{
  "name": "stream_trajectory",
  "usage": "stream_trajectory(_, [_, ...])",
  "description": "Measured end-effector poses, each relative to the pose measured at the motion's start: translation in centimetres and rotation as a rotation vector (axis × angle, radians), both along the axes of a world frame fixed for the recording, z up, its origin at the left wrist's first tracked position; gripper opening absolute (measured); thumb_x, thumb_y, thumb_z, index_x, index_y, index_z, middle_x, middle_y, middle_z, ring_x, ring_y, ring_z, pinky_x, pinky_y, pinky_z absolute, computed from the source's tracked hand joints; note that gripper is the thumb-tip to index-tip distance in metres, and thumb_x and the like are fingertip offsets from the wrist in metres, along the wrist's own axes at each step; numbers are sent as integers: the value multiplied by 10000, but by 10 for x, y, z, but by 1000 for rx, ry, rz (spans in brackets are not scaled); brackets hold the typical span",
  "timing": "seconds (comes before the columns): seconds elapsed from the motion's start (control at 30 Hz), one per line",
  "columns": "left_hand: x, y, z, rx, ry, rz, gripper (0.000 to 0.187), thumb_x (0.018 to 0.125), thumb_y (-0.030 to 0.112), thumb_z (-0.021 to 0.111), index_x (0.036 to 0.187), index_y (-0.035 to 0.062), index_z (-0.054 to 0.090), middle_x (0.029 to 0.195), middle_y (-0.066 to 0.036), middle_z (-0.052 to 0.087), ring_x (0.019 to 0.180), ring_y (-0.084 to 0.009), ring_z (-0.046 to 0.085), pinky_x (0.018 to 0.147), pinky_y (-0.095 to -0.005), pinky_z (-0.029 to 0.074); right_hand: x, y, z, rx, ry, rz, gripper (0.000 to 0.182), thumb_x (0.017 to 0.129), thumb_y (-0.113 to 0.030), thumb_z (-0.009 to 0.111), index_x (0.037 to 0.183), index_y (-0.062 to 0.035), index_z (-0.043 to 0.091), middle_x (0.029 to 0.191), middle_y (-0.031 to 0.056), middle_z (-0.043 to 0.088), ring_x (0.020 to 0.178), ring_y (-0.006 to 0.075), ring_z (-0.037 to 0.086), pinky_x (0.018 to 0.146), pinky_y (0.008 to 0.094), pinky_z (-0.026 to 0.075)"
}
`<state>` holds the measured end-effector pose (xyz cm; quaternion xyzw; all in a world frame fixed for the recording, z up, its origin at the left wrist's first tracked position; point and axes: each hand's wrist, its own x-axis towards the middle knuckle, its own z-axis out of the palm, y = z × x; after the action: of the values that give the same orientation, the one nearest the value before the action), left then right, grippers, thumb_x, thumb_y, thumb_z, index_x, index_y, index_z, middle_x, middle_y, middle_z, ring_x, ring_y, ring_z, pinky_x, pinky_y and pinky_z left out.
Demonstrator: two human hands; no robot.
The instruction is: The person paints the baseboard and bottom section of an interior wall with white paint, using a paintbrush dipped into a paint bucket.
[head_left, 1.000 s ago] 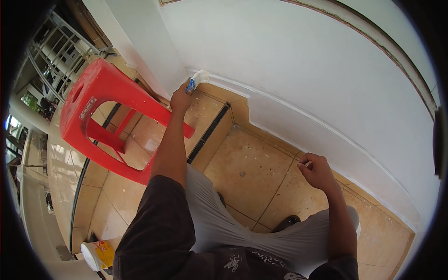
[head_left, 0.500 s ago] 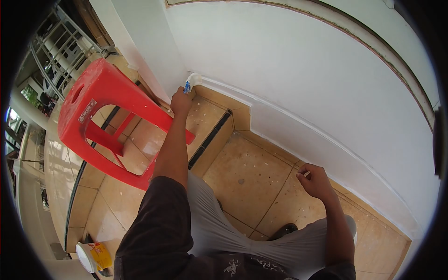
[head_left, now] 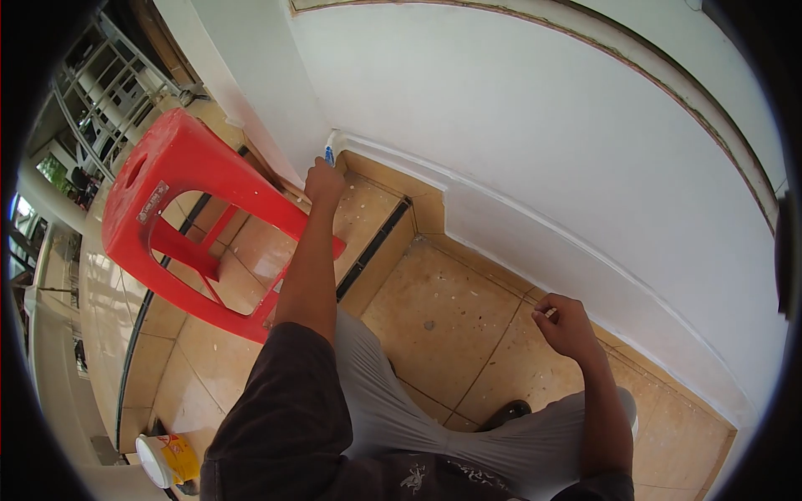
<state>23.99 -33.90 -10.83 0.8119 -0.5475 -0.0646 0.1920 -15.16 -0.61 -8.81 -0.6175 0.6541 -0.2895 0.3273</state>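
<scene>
My left hand (head_left: 324, 182) is closed around a brush (head_left: 329, 155) with a blue part and a whitish end, held at the wall corner just above the tan tile skirting. My right hand (head_left: 564, 324) is closed near the lower wall, with a small pale thing between the fingers that is too small to name. The white wall (head_left: 501, 108) with a raised moulding runs along the far side. A red plastic stool (head_left: 180, 175) stands beside my left forearm.
A black-edged tiled step (head_left: 376, 250) lies between my arms. Specks dot the tan floor (head_left: 443, 309). At the lower left is a yellow and white bucket (head_left: 167, 459). Metal railings (head_left: 109, 75) stand at the upper left. My dark shoe (head_left: 508, 412) is on the floor.
My left hand has shifted slightly, and the brush's whitish end, which showed broad before, now appears narrow against the corner. My right hand has barely moved.
</scene>
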Motion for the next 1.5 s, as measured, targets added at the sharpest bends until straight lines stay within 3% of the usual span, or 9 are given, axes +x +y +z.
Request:
stream_trajectory(0.7, [-11, 4, 0, -61, -50, 1, 325, 868, 155, 580, 1152, 24, 491, 1104, -233, 602, 1032, -386, 628, 848, -471, 525, -4, 7, 3, -25, 33, -10, 121, 849, -88, 655, 860, 28, 624, 739, 93, 650, 562, 135, 619, 524, 279, 476])
stream_trajectory(1.2, [-5, -11, -18, -117, -27, -205, 289, 851, 123, 558, 1114, 9, 521, 1039, -269, 633, 972, -419, 634, 829, -492, 516, -1, 5, 5, -1, 25, 5, 115, 850, -82, 652, 860, 27, 618, 742, 88, 648, 559, 131, 614, 524, 278, 473])
stream_trajectory(1.5, [-21, 2, -24, -244, 51, -306, 278, 799, 71, 591, 1059, -13, 540, 1064, -255, 625, 1034, -422, 595, 879, -491, 481, 3, 1, 2, 6, 33, 19, 122, 850, -89, 651, 857, 29, 622, 739, 94, 650, 557, 139, 619, 523, 283, 479])
